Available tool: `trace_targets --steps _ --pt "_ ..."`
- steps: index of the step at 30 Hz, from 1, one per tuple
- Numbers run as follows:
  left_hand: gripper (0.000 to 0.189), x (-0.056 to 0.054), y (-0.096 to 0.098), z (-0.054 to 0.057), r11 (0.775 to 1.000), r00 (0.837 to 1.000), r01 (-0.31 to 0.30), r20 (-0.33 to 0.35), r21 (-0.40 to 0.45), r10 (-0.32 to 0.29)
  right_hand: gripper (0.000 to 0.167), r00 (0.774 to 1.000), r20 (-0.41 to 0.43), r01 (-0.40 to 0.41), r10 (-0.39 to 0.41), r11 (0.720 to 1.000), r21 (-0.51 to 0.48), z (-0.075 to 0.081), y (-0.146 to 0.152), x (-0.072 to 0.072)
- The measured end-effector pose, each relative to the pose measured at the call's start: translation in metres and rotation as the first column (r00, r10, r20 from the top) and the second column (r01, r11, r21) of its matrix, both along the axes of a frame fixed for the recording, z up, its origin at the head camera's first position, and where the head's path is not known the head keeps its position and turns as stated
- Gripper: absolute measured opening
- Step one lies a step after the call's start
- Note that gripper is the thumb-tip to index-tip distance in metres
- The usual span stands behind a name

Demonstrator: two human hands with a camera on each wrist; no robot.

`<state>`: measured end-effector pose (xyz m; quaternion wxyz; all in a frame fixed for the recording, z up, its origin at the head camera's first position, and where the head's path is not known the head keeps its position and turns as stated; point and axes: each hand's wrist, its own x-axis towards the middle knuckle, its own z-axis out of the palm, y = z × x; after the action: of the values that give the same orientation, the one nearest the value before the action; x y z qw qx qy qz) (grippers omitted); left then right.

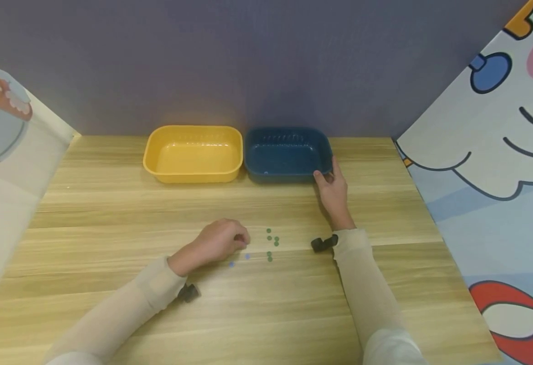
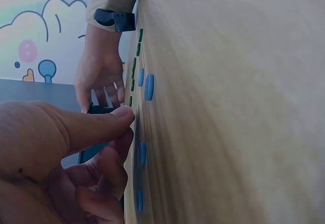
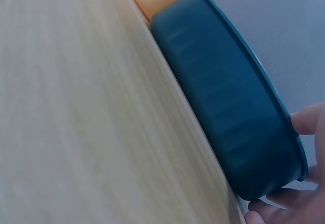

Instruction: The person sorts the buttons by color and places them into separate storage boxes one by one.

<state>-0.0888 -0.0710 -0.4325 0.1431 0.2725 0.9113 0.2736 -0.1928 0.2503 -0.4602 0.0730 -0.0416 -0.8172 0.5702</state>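
Head view, near side: the forearms, in pale sleeves (image 1: 157, 284), extend over a wooden table (image 1: 248, 324), each wrist bearing a dark strap-on camera. Two blue discs (image 1: 247, 256) lie flat at the near side of the left hand (image 1: 214, 241). The left wrist view shows four blue discs in all; the remaining two are presumably screened from above by the hand.

The left hand rests low at the table, fingers curled and thumb tip drawn close to the forefinger; the gap is narrow. Whether a disc is pinched there cannot be told.

Six green discs (image 1: 269, 238) lie just right of the left fingertips, in a loose string running near to far, between the hands. Governing relation, as judged: these discs sit directly to the right of the left fingertips, and the left hand is clearly the nearer of the two.

Further off, the right hand (image 1: 334, 195) grips the near right corner of the blue tray (image 1: 289, 178), thumb at the near rim and fingers around the right side. The tray lies far and right of the left hand, long axis left to right. Just beside it, to the left, stands a yellow tray (image 1: 193, 177); behind both, a grey wall (image 1: 248, 61).
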Motion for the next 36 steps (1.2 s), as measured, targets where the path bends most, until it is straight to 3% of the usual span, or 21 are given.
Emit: trace_targets --steps 21,36 --pt "0.003 -0.005 0.001 0.003 0.989 0.995 -0.083 0.059 0.119 0.076 0.080 1.000 -0.021 0.002 -0.002 1.000 -0.003 0.001 -0.001 0.001" --pt "0.004 -0.014 -0.001 0.008 0.965 0.975 -0.188 0.153 0.180 0.161 0.080 1.000 -0.023 0.014 -0.014 1.000 0.015 0.001 -0.002 0.001"
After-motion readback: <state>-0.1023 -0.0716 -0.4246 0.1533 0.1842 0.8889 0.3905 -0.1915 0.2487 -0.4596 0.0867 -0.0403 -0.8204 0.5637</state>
